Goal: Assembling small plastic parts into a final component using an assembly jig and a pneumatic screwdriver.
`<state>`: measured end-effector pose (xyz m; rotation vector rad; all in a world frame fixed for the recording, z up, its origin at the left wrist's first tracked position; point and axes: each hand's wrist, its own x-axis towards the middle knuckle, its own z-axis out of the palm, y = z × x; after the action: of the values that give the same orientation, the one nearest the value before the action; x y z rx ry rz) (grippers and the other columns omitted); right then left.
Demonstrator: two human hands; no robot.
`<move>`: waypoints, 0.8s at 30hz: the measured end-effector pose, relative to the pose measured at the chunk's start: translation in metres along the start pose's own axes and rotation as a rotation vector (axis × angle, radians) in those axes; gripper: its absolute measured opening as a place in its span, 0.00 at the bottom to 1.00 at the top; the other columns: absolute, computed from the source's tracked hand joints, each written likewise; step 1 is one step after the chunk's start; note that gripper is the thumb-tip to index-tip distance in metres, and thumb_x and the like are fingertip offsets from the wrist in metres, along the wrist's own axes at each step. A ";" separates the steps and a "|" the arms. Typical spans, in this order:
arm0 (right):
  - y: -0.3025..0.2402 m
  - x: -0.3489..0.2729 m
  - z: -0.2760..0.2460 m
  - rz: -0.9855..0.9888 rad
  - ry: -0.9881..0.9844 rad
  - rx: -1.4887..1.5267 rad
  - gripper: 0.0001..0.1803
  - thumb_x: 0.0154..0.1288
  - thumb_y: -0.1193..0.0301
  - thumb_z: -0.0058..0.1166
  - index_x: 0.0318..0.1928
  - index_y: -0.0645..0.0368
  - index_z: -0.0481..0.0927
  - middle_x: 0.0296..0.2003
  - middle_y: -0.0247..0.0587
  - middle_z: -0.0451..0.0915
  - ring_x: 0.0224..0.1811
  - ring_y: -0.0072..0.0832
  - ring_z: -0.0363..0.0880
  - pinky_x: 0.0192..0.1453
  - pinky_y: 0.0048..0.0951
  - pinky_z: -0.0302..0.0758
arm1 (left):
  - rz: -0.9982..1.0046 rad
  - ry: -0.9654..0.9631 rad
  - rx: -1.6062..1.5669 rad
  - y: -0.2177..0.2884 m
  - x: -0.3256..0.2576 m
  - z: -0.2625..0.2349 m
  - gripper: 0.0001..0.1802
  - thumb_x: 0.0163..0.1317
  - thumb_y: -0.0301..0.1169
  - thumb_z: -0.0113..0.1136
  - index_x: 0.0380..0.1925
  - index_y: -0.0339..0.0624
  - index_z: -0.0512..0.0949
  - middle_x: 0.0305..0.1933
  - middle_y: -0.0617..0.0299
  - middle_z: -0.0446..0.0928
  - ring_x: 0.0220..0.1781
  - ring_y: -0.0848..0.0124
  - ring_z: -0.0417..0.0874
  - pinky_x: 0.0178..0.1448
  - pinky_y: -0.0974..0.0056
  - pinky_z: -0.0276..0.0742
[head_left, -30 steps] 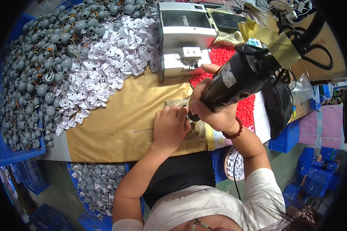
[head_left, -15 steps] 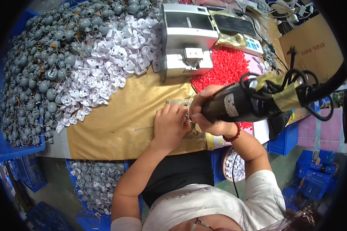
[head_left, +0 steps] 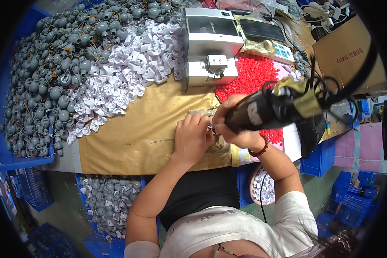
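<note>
My right hand [head_left: 238, 124] is wrapped round a black cylindrical power screwdriver [head_left: 249, 114], which lies tilted with its cabled end up to the right. The tool's tip is hidden by my fingers. Close beside it, my left hand [head_left: 193, 135] has its fingers curled and pressed together over a small work spot on the bench. Whatever they pinch is mostly covered; only a tiny pale and dark bit shows between the two hands. A thin white wire [head_left: 162, 140] sticks out to the left of my left hand, over the tan bench cover [head_left: 120, 150].
Grey round housings [head_left: 43, 86] heap up at the left, with white plastic parts [head_left: 124, 73] beside them. A white-and-black dispenser box [head_left: 210, 43] stands behind my hands, next to small red parts [head_left: 249, 77]. A cardboard box [head_left: 348, 53] and a blue bin [head_left: 318, 159] are at right.
The screwdriver has tilted slightly, its cabled end shifting and its cables swinging. My hands stay together at the same spot. The whole view has moved a little.
</note>
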<state>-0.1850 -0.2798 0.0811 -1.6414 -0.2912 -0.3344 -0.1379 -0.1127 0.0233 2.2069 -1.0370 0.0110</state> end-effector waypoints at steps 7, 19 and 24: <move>0.005 0.025 -0.047 0.364 0.586 -0.090 0.29 0.68 0.74 0.62 0.64 0.69 0.66 0.31 0.38 0.81 0.32 0.26 0.81 0.39 0.26 0.78 | -0.060 -0.028 -0.056 0.006 -0.004 0.000 0.23 0.54 0.28 0.71 0.51 0.41 0.77 0.57 0.56 0.76 0.62 0.53 0.72 0.64 0.52 0.70; 0.049 -0.049 -0.019 0.431 0.240 -0.269 0.11 0.71 0.77 0.60 0.52 0.65 0.83 0.38 0.32 0.83 0.32 0.14 0.76 0.36 0.18 0.73 | 0.109 0.132 0.015 -0.003 -0.023 0.015 0.20 0.57 0.28 0.68 0.50 0.45 0.77 0.52 0.61 0.79 0.65 0.55 0.76 0.63 0.49 0.75; 0.039 -0.023 -0.004 0.323 0.400 -0.008 0.08 0.75 0.74 0.57 0.46 0.66 0.84 0.32 0.33 0.83 0.28 0.15 0.75 0.33 0.19 0.72 | 0.122 0.217 -0.245 0.000 -0.026 0.000 0.23 0.60 0.21 0.64 0.55 0.37 0.72 0.55 0.51 0.75 0.62 0.50 0.77 0.64 0.51 0.76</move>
<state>-0.1914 -0.2873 0.0373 -1.5583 0.2746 -0.4070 -0.1554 -0.0952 0.0163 1.8741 -0.9929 0.1655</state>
